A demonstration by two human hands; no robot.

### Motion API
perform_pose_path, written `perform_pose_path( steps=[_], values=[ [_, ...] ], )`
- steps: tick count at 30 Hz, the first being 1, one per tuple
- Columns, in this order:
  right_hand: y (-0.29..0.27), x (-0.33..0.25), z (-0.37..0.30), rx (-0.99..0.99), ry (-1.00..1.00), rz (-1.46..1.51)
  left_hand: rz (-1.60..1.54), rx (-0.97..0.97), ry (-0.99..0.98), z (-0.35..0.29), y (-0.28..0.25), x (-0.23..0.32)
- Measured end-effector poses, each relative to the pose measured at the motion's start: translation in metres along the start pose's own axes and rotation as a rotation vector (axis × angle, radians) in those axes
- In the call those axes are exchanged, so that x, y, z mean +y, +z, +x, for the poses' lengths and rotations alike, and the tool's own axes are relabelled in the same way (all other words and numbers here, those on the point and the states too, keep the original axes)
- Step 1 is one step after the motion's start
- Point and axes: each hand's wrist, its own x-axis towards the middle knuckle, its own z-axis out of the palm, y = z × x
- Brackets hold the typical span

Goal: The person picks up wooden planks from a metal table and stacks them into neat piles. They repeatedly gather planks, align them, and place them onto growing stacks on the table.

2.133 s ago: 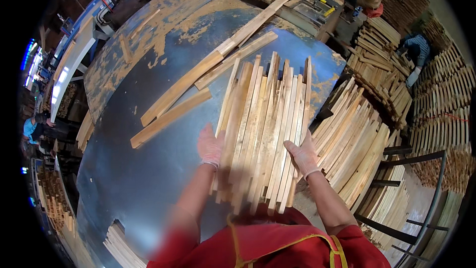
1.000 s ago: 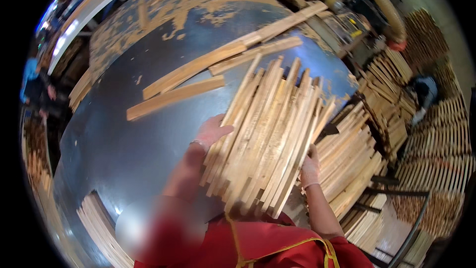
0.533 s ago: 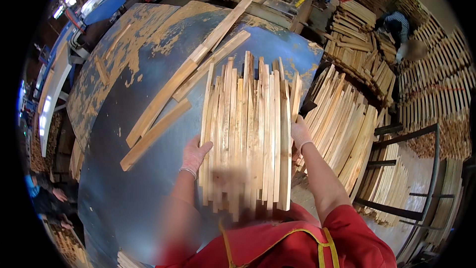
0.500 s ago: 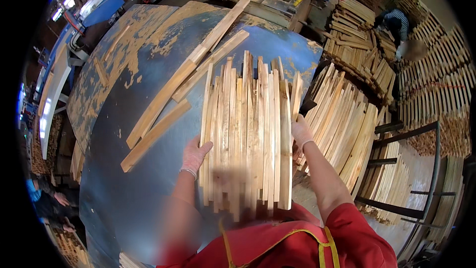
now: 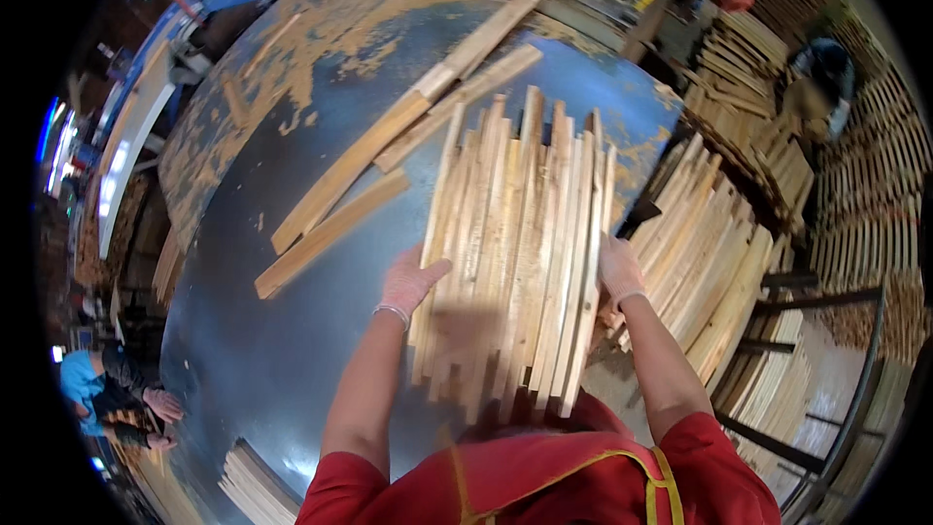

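Observation:
A wide bundle of pale wooden strips [image 5: 513,243] lies side by side in front of me at the right edge of a dark round-edged table [image 5: 224,340]. The strips' ends are uneven, and the near ends reach close to my red apron. My gloved left hand [image 5: 410,282] clasps the bundle's left side, thumb over the top and other fingers mostly hidden. Against the right side presses my gloved right hand [image 5: 620,267], its fingertips partly out of sight. The strips are squeezed between both hands.
Longer boards [image 5: 355,165] and a shorter board [image 5: 330,233] lie left of the bundle. Sawdust [image 5: 369,49] covers the table's far part. Stacked strips [image 5: 714,253] stand at right beside a metal rack [image 5: 870,360]. Another person's hands [image 5: 163,406] are at the table's left edge.
The strip that stood apart by my right hand now lies against the bundle. The whole view has shifted. Another person's hands have come to the table's left edge.

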Motion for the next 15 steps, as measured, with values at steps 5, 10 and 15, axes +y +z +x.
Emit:
perform_pose_path(
  steps=[5,10,15],
  values=[
    [0.045,0.028,-0.005,-0.113,0.206,1.145,-0.078,-0.133,0.058,0.002,-0.023,0.009],
    [0.059,0.050,0.009,-0.075,0.178,1.154,-0.132,-0.075,0.024,0.006,-0.025,-0.010],
    [0.058,0.075,0.028,-0.096,0.204,1.110,-0.026,0.023,0.015,-0.030,-0.033,0.032]
  ],
)
